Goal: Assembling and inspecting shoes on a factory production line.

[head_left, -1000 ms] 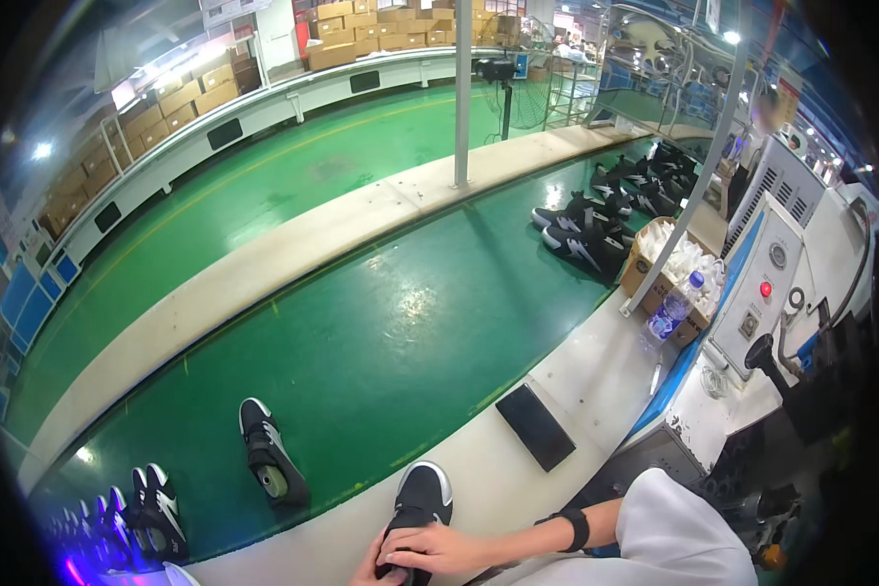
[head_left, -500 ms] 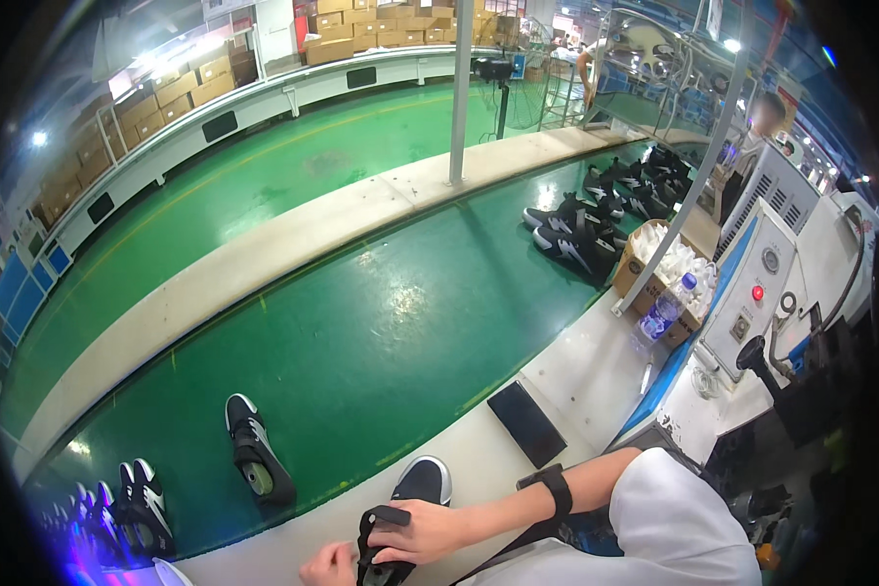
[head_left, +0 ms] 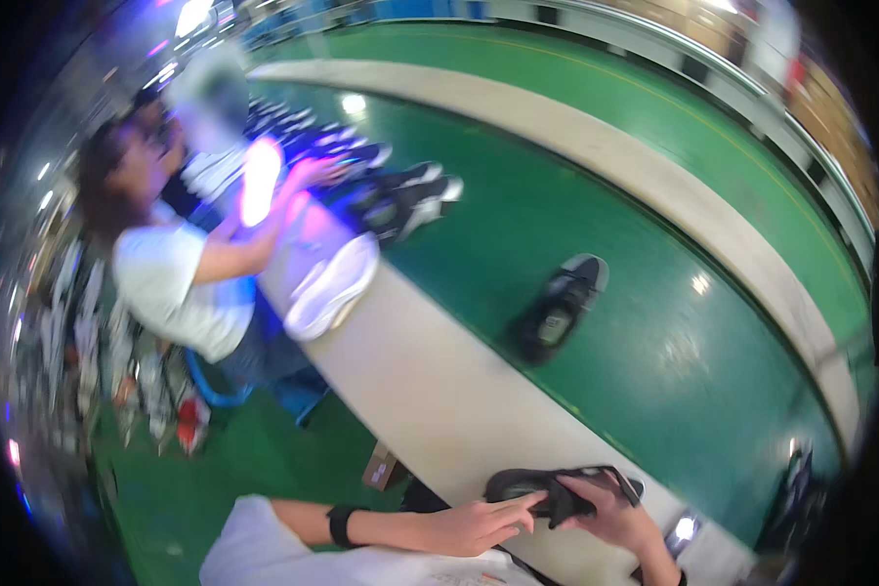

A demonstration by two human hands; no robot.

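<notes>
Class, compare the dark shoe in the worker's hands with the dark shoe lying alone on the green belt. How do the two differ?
The held shoe is gripped by the left hand and right hand; the lone shoe is touched by nobody.
The held shoe is over the pale ledge; the lone shoe lies on the green belt.
The lone shoe shows a light sole edge; the held shoe looks all dark.
Both are dark.

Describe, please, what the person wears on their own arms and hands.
Both hands are bare: left hand, right hand. The left arm has a short white sleeve and a black wristband. Something dark sits at the right wrist, too cropped to identify.
</notes>
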